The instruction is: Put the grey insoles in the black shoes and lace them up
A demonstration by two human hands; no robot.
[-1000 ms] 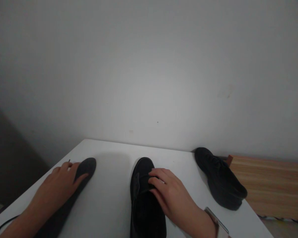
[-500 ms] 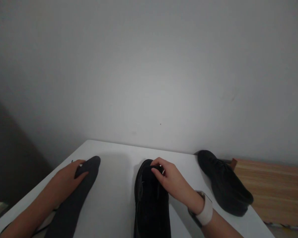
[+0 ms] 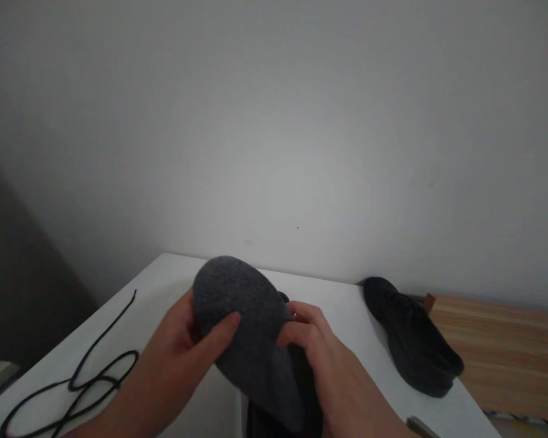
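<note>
Before me, the white bench [image 3: 347, 310] bears a looped black lace [image 3: 75, 388] at left, a laced shoe [image 3: 413, 340] at right and, mostly hidden, a nearer shoe [image 3: 308, 384].

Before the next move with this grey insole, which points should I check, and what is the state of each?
1. Left hand grips the grey insole: ok, thumb on top.
2. Opening of the black shoe below is uncovered: not ok, insole covers part of it.
3. Right hand holds the shoe's tongue: cannot tell, insole and fingers hide it.
4. Loose black shoelace is off the shoe: ok, its visible part lies left.
5. Laced black shoe stands apart: ok, at right.
</note>
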